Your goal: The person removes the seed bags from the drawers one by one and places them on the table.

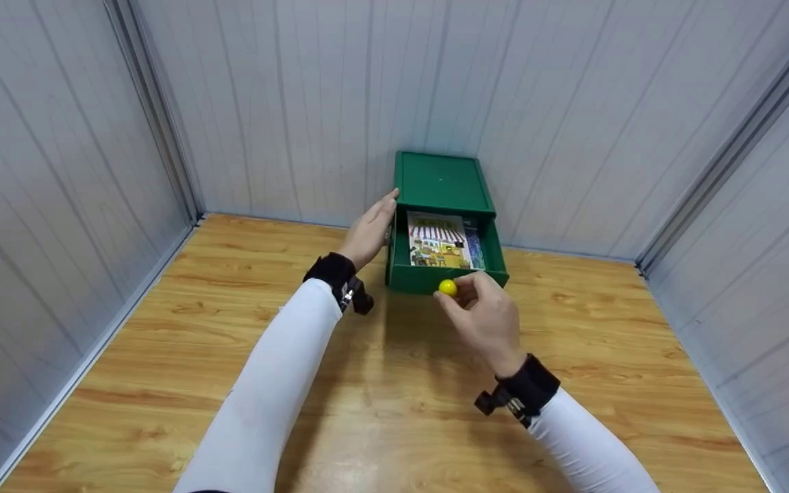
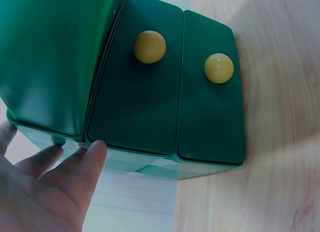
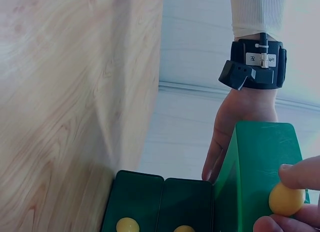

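Observation:
A small green drawer cabinet (image 1: 439,179) stands against the back wall, its top drawer (image 1: 408,279) pulled out. Thumb and fingers of my right hand (image 1: 487,315) pinch the round yellow knob (image 1: 447,287) on that drawer's front. Flat against the cabinet's left side lies my left hand (image 1: 369,234), its fingers fairly straight. Inside the drawer lies a booklet (image 1: 435,239) with a striped awning picture, over another printed item (image 1: 474,248) at its right. In the left wrist view, two lower drawers are closed, with a middle knob (image 2: 150,47) and a bottom knob (image 2: 218,68).
The cabinet rests on a wood-grain surface (image 1: 230,383). Pale panel walls rise at the back (image 1: 312,103), left (image 1: 45,171) and right (image 1: 764,239). Black camera straps circle both wrists, over white sleeves.

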A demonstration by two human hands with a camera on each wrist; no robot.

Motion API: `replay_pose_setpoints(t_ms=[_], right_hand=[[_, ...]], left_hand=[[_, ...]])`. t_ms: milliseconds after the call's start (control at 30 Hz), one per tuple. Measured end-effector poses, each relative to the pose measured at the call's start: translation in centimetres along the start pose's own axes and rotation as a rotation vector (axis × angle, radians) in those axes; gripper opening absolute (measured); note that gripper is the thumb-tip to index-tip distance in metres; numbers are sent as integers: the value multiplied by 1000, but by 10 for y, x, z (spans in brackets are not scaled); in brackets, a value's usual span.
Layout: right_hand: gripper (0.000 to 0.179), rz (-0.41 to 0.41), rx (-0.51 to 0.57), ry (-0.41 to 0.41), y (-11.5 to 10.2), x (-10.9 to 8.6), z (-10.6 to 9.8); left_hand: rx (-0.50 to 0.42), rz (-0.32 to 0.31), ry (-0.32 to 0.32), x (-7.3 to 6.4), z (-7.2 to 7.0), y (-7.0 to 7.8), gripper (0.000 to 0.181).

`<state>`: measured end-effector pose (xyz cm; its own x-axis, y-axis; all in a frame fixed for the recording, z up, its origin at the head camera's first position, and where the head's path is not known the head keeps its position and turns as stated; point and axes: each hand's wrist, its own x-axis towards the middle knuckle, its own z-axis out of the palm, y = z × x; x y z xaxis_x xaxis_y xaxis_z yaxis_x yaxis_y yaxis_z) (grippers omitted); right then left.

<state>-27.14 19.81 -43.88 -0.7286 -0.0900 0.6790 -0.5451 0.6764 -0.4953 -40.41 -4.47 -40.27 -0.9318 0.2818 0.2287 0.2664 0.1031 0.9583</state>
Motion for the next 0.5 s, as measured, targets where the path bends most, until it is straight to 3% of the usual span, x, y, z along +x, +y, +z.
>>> replay_pose_setpoints(t_ms=[500], right_hand=[[30,13,5,-8,0,-6,2]], left_hand=[[20,5,7,1,-1,-3,61]])
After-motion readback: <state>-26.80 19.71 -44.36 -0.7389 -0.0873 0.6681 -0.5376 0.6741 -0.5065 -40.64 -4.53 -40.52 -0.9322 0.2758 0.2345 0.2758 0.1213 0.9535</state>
